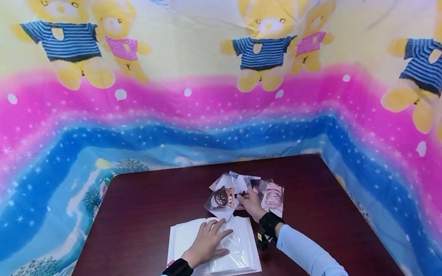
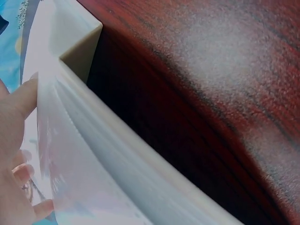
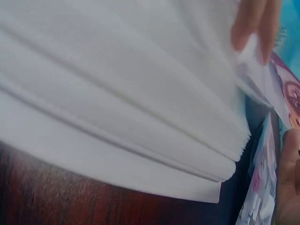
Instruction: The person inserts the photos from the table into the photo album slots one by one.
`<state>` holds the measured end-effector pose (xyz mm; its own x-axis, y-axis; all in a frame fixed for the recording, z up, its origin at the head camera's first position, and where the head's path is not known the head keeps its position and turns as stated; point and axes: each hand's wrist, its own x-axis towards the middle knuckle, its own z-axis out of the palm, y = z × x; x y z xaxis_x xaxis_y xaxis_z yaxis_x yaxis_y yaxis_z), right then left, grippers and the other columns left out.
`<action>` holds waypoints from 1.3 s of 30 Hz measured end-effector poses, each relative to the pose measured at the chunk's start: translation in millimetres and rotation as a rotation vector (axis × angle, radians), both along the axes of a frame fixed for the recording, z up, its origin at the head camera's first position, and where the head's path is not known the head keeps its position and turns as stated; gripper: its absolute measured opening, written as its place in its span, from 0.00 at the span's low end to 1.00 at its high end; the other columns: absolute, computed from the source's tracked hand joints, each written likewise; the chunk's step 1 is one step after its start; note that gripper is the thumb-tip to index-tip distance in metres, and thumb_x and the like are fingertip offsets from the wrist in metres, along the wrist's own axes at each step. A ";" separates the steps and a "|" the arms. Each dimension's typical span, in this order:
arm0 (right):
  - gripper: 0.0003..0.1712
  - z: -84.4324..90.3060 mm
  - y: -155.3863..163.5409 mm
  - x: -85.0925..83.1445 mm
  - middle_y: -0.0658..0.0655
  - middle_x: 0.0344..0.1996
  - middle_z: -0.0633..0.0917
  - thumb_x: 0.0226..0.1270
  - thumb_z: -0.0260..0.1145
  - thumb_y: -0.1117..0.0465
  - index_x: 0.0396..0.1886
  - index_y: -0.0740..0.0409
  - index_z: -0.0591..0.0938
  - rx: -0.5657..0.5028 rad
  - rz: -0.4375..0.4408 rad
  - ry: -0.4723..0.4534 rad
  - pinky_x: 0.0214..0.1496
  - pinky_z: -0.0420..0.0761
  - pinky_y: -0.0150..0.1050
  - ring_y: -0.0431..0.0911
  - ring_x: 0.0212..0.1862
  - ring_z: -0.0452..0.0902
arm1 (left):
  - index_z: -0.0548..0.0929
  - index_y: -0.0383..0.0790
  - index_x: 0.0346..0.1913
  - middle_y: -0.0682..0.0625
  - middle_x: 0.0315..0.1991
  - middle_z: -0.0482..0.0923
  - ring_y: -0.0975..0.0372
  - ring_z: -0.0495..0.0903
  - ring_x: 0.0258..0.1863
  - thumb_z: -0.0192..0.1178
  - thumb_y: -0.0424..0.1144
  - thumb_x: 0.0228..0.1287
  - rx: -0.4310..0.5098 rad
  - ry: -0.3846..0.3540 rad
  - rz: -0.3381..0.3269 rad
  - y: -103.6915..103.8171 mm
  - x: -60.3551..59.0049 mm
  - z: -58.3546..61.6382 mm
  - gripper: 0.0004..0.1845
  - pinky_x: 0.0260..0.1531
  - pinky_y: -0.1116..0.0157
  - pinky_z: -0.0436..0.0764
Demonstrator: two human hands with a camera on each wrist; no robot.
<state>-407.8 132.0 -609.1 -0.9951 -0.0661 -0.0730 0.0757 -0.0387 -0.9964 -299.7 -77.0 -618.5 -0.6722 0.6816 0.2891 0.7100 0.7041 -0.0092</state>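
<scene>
A photo album (image 1: pixel 181 237) lies open, with clear pockets on its white pages. My left hand (image 1: pixel 207 243) rests on it with spread fingers, the fingertips near the top edge of the right page. Just beyond that edge, my right hand (image 1: pixel 252 204) pinches the right side of a photo (image 1: pixel 221 201) showing a dark-haired head and a brown bear. The photo's lower corner meets the album near my left fingertips. In the right wrist view, left fingers (image 3: pixel 253 26) press at the page top, while my right thumb (image 3: pixel 289 143) is beside the photo.
More loose photos (image 1: pixel 273 196) lie in an overlapping pile behind and right of the album, around my right hand. They all rest on a dark reddish-brown table (image 1: pixel 138 203). A printed bear cloth (image 1: pixel 185 114) hangs behind the table and along its sides.
</scene>
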 end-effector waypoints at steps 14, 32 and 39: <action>0.08 1.9 10.7 -6.4 0.62 0.19 0.80 0.70 0.57 0.76 0.45 0.80 0.74 0.262 0.067 0.184 0.28 0.84 0.54 0.61 0.20 0.79 | 0.76 0.48 0.66 0.32 0.70 0.63 0.39 0.60 0.70 0.62 0.59 0.64 0.002 -0.121 0.027 -3.8 1.4 -2.4 0.32 0.64 0.40 0.63; 0.34 26.8 1.2 -16.1 0.77 0.46 0.76 0.69 0.52 0.78 0.74 0.71 0.56 0.522 0.317 0.319 0.36 0.73 0.45 0.63 0.36 0.75 | 0.79 0.47 0.62 0.33 0.69 0.65 0.39 0.63 0.68 0.62 0.53 0.66 0.039 -0.057 0.000 -2.8 8.8 -7.2 0.25 0.63 0.39 0.65; 0.22 39.0 -6.1 -12.0 0.73 0.38 0.76 0.74 0.49 0.76 0.66 0.71 0.68 0.380 0.221 0.428 0.34 0.69 0.39 0.50 0.30 0.69 | 0.79 0.51 0.63 0.39 0.69 0.67 0.43 0.64 0.69 0.58 0.56 0.69 0.054 -0.056 -0.091 2.6 37.9 -1.7 0.24 0.56 0.34 0.69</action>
